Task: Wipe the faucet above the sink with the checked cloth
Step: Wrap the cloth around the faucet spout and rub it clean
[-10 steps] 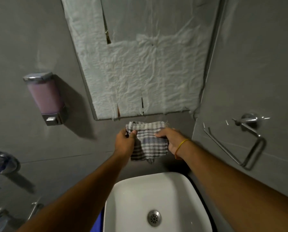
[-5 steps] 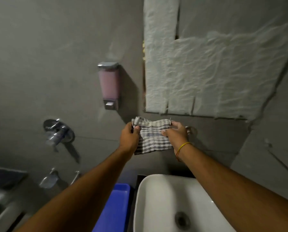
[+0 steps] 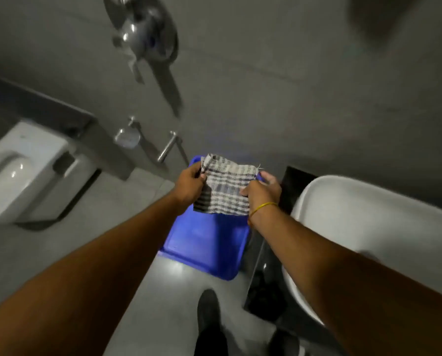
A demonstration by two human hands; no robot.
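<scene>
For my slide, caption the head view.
Both hands, left and right, stretch the checked cloth above a blue bin beside the sink.

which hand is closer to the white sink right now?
Right. The right hand holds the checked cloth beside the white sink rim; the left hand grips the cloth's far edge, over the blue bin.

The grey floor point(image 3: 68, 253) carried a blue bin point(image 3: 204, 242), which sat directly below the two gripping hands. Nearer than the grip, two dark shoes point(image 3: 209, 322) stood on it.
</scene>
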